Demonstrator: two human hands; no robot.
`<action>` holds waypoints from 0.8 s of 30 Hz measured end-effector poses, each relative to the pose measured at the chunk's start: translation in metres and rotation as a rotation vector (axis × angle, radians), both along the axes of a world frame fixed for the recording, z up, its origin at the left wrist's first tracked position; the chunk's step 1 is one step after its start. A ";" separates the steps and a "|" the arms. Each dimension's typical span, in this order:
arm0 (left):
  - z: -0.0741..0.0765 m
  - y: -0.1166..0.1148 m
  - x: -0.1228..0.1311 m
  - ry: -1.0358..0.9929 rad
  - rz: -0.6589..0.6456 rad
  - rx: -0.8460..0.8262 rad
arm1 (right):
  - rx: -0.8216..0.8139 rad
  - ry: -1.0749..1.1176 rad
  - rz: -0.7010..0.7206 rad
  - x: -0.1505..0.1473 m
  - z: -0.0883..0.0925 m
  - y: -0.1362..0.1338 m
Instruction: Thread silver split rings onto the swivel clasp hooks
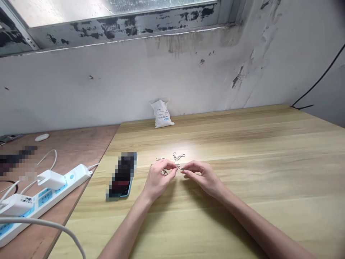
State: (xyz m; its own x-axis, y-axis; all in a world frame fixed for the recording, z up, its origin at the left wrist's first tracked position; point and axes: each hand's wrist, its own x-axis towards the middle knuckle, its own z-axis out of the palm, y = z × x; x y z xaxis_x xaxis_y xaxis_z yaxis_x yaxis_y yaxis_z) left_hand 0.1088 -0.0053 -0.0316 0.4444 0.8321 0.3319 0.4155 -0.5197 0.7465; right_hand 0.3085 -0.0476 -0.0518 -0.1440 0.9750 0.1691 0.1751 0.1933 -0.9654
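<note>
Head view: left hand [158, 180] and right hand [203, 176] both pinch one silver lobster clasp [179, 167]; second clasp [164, 172] half-hidden by left hand; two more clasps [179, 156] lie on desk [256, 144] just ahead; exact count unclear.

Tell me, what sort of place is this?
Probably a plain workroom or small home workshop: small metal clasps lie on a light wooden table, a power strip with chargers sits on a neighbouring plywood bench, and the wall below the window is peeling.
</note>
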 end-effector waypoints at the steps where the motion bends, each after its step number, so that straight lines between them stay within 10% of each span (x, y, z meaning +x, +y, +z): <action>1: -0.001 0.000 0.000 0.012 -0.005 0.008 | 0.036 -0.039 -0.015 0.001 0.000 0.000; 8: 0.001 0.001 0.000 0.106 -0.099 0.192 | 0.427 -0.412 -0.110 0.007 -0.001 0.003; 24: -0.015 0.011 -0.006 0.518 -0.042 0.489 | 0.312 -0.471 -0.124 0.010 0.000 0.007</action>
